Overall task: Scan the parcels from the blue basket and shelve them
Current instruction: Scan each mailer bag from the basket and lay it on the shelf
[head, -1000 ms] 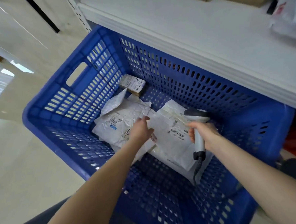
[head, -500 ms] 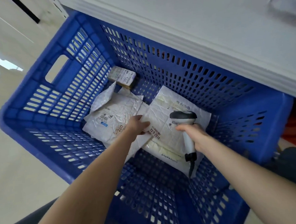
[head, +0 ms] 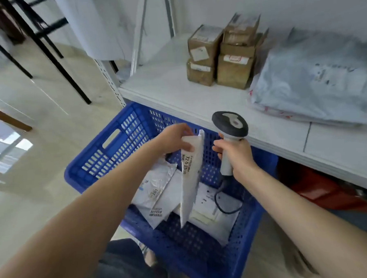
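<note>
Over blue basket (head: 107, 162), L hand (head: 174, 139) pinches white parcel (head: 191, 176) by top edge, hanging edge-on; more parcels (head: 157, 189) lie below. R hand (head: 236, 155) clenched on scanner (head: 229, 125) near shelf (head: 171, 90). Risk: thin pinch slips, or label angled away w/ no read.

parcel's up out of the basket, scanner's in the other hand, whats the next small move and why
Probably turn the flat white mailer parcel so its label faces the grey handheld barcode scanner. The left hand pinches it by its top edge, hanging edge-on above the blue plastic basket, while the right hand holds the scanner upright beside it, not clearly aimed at the label.
</note>
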